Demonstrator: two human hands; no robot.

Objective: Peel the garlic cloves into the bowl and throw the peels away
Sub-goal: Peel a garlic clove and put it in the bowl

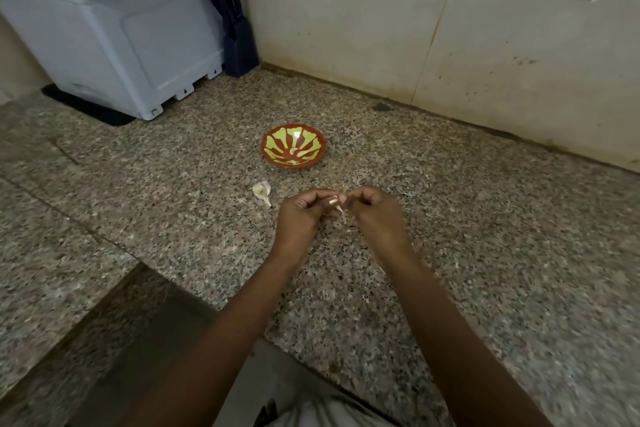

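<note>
A small red bowl [293, 146] with a yellow-green pattern stands on the speckled granite counter [485, 236], and I see nothing in it. In front of it my left hand [299, 218] and my right hand [375, 215] meet just above the counter. Between their fingertips they pinch one garlic clove [335, 202], from which a pale strip of peel hangs down. To the left of my hands lies the rest of the garlic bulb [262, 191], pale and papery, with its stem pointing toward me.
A white appliance [114, 42] on a black mat fills the back left corner. Next to it stands a dark blue knife block [239, 42]. Stained beige walls close the back and right. The counter's front edge [114, 284] runs diagonally at the lower left.
</note>
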